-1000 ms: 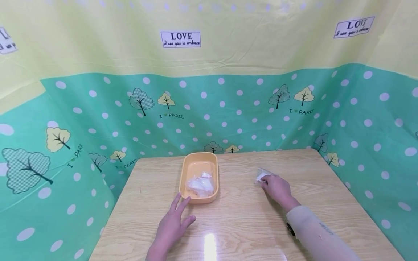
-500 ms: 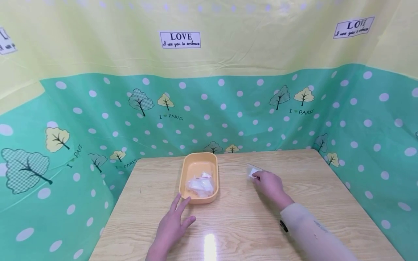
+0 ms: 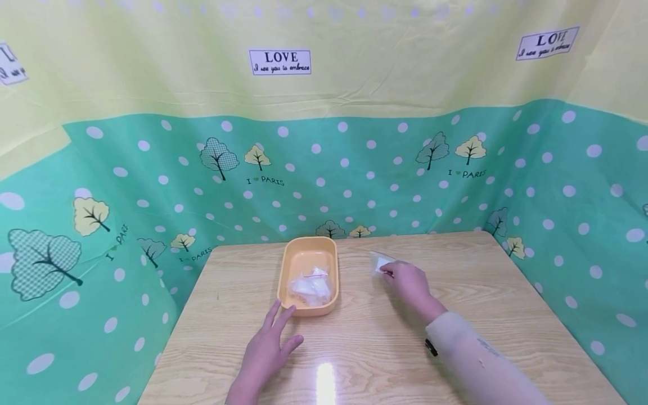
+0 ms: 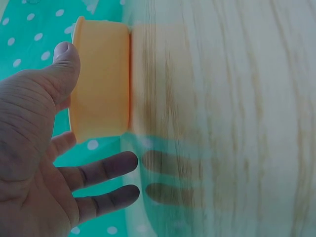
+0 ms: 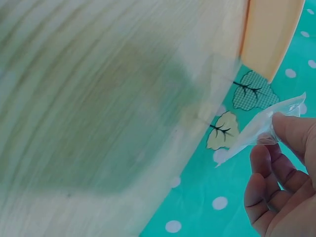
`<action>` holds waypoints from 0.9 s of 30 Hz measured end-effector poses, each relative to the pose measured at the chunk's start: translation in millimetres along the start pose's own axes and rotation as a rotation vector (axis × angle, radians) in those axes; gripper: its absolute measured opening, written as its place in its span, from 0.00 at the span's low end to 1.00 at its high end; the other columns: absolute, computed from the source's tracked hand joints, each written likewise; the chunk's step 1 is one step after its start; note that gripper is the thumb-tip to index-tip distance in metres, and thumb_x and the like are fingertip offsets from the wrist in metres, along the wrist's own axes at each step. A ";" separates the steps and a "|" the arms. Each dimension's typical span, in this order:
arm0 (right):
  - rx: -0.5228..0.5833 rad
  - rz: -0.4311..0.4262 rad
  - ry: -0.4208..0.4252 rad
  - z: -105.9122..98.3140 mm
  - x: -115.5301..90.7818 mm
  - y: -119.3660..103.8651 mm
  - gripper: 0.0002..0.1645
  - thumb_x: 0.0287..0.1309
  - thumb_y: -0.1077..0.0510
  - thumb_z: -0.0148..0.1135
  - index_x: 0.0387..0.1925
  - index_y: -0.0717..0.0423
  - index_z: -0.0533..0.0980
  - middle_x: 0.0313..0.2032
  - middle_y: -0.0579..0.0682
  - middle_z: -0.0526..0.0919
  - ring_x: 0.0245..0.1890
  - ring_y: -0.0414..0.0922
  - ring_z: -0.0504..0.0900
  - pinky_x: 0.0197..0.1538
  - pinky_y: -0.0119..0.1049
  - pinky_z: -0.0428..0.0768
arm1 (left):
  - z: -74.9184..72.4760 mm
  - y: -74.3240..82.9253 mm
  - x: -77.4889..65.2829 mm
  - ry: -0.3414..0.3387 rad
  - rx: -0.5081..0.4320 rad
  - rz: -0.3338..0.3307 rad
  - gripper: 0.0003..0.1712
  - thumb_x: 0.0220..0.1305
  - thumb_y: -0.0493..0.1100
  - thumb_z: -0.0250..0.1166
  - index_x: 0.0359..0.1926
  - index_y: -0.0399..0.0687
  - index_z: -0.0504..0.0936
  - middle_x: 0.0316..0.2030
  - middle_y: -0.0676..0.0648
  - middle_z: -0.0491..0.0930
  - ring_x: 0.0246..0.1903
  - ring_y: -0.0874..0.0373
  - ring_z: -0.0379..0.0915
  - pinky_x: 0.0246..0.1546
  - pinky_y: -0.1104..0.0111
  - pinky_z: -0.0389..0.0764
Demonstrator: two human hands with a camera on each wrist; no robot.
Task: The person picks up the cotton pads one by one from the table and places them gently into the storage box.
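Note:
An orange rectangular tray [image 3: 284, 281] stands on the table, holding clear plastic bags [image 3: 311, 288] with white contents, bunched at its near end. My left hand [image 3: 265, 351] is at the tray's near left corner, fingers spread and straight, fingertips at the rim. The left wrist view shows the tray's side wall [image 4: 101, 79] beyond the thumb. To the right of the tray, my right hand [image 3: 409, 284] pinches a small clear plastic bag [image 3: 381, 265] with something white inside. In the right wrist view, thumb and forefinger grip that bag [image 5: 259, 123], its flat edges sticking out both sides.
The wood-grain table [image 3: 364, 360] carries the tray near its back edge. A green and yellow patterned curtain [image 3: 374, 169] surrounds it at the back and both sides. The right sleeve [image 3: 481, 360] reaches across the table's right part.
My right hand has moved left toward the tray, carrying the small plastic bag. The left hand, the tray and the bags inside have stayed in place.

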State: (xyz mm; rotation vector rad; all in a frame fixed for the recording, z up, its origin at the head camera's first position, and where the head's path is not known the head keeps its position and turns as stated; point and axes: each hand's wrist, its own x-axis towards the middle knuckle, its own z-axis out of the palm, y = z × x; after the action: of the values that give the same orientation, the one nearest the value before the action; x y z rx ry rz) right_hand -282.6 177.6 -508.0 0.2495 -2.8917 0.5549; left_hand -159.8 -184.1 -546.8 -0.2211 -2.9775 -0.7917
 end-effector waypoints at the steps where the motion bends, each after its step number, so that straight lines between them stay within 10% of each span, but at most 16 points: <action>1: -0.001 -0.011 0.004 0.1 1.1 -2.8 0.11 0.69 0.56 0.73 0.50 0.50 0.90 0.51 0.57 0.92 0.52 0.57 0.91 0.53 0.58 0.90 | 0.1 -0.4 0.0 -0.001 0.002 0.000 0.43 0.69 0.62 0.71 0.80 0.63 0.68 0.84 0.40 0.55 0.48 0.35 0.88 0.45 0.37 0.88; 27: -0.012 -0.203 -0.009 16.1 34.9 -97.7 0.09 0.69 0.54 0.72 0.48 0.45 0.90 0.45 0.48 0.93 0.44 0.47 0.91 0.52 0.47 0.90 | 1.1 -4.0 2.2 0.010 0.020 0.022 0.42 0.69 0.60 0.72 0.79 0.62 0.69 0.84 0.39 0.57 0.41 0.43 0.89 0.39 0.45 0.90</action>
State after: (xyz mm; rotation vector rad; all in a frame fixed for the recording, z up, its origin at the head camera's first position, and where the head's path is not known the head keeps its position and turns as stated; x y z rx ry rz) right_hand -299.5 77.5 -481.2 0.5378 -2.8321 0.5016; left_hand -162.6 -186.8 -549.5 -0.2472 -2.9672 -0.7578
